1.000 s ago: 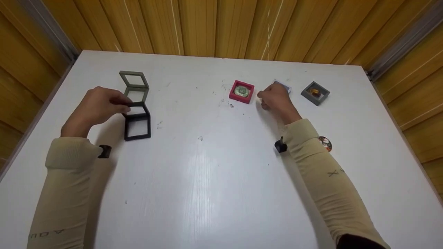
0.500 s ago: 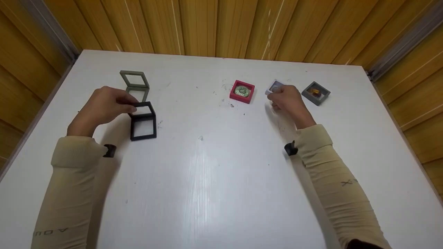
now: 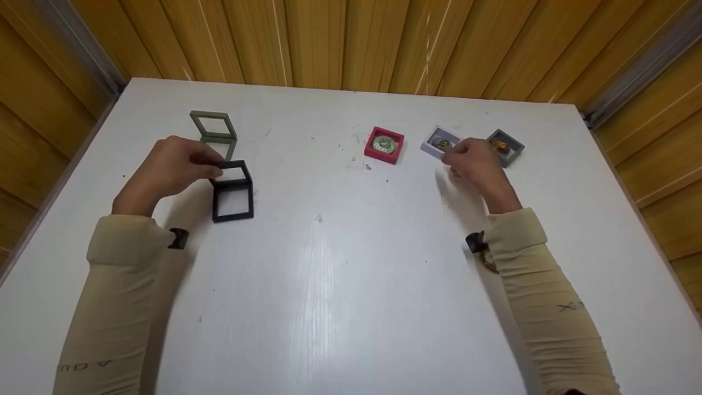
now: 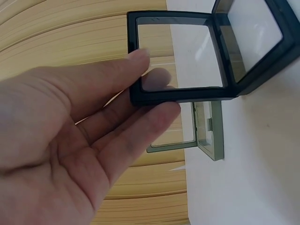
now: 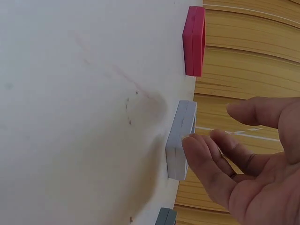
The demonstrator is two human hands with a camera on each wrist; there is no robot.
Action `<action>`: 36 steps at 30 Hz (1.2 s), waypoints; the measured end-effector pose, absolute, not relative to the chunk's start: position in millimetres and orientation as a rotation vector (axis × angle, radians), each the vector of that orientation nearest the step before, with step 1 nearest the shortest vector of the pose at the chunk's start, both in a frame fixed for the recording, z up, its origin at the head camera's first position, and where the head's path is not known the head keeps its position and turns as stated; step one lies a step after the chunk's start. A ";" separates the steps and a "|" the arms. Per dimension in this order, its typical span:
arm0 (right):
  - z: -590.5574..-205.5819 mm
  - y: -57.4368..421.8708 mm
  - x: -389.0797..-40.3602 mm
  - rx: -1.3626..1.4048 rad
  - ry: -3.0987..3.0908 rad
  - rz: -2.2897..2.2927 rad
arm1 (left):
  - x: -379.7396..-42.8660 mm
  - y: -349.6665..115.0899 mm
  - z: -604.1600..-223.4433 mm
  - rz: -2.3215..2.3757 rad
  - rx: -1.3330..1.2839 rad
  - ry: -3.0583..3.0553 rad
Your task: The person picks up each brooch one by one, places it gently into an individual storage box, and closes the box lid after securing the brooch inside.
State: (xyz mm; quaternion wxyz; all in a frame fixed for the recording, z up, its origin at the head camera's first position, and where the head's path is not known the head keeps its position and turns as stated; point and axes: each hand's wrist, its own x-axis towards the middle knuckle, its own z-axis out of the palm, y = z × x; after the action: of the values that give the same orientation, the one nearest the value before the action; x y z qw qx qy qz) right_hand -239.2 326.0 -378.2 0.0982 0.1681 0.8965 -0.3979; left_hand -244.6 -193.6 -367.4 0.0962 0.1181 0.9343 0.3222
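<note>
My left hand (image 3: pixel 174 164) pinches the raised lid of a black hinged display frame (image 3: pixel 233 218) by its edge, thumb on one side and fingers on the other. Clear film fills both halves of the frame, with nothing between them. A green hinged frame (image 3: pixel 214 116) stands unfolded just behind. My right hand (image 3: pixel 477 164) hovers at the near right corner of a lavender display frame (image 3: pixel 429 149), which holds a small round piece. In the right wrist view the thumb and loosely bent fingers (image 5: pixel 201 154) are apart with nothing between them; whether a fingertip touches the lavender frame (image 5: pixel 178 140) is unclear.
A red frame (image 3: pixel 384 159) with a green round piece lies left of the lavender one. A grey frame (image 3: pixel 510 156) with an amber-coloured piece lies to its right, partly behind my right hand. A round disc (image 3: pixel 487 261) shows partly under the right cuff. Wooden panels (image 3: pixel 312 44) border the table's back.
My right hand has moved right, from beside the red frame across the lavender frame, uncovering it. My left hand has shifted slightly right with the black frame.
</note>
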 end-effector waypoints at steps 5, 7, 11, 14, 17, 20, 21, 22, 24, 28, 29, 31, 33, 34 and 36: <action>-374.6 335.9 -231.0 0.442 2.763 -1.100 | -244.5 -190.2 -366.4 0.954 0.358 2.779; -373.5 339.2 -228.3 0.421 2.797 -1.077 | -245.1 -189.1 -366.0 0.956 0.361 2.781; -373.0 346.5 -222.9 0.400 2.835 -1.056 | -246.3 -185.8 -364.6 0.968 0.360 2.778; -374.3 352.7 -218.7 0.375 2.880 -1.039 | -247.0 -182.8 -364.4 0.969 0.357 2.775; -375.4 359.1 -214.2 0.357 2.909 -1.019 | -247.3 -180.3 -365.7 0.969 0.351 2.771; -375.5 364.3 -210.9 0.371 2.905 -1.004 | -247.0 -177.8 -366.8 0.974 0.356 2.769; -375.3 365.9 -210.0 0.376 2.903 -0.997 | -246.9 -177.0 -367.0 0.979 0.360 2.769; -375.0 367.4 -209.1 0.384 2.898 -0.994 | -246.7 -176.0 -367.1 0.982 0.368 2.770; -374.5 370.5 -206.9 0.399 2.890 -0.985 | -246.5 -173.6 -367.0 0.990 0.376 2.767; -373.5 376.8 -201.4 0.418 2.864 -0.980 | -247.0 -167.8 -366.6 1.007 0.378 2.754; -373.4 378.4 -200.0 0.418 2.860 -0.977 | -247.2 -166.3 -366.6 1.011 0.377 2.750; -373.5 381.4 -197.6 0.416 2.853 -0.975 | -247.7 -163.6 -366.9 1.013 0.379 2.745; -373.5 384.6 -195.2 0.414 2.845 -0.977 | -248.1 -161.2 -367.3 1.014 0.386 2.741; -373.6 386.4 -194.0 0.409 2.843 -0.969 | -248.3 -160.2 -367.5 1.015 0.393 2.741; -374.0 390.2 -192.0 0.400 2.836 -0.950 | -248.3 -158.4 -367.8 1.017 0.405 2.742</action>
State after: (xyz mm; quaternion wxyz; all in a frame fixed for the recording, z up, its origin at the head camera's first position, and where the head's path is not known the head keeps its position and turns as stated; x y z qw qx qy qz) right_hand -192.0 390.2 -374.0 0.0623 0.1322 0.9381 -0.3141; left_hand -248.3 -158.4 -367.8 0.0943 0.1367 0.9245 0.3430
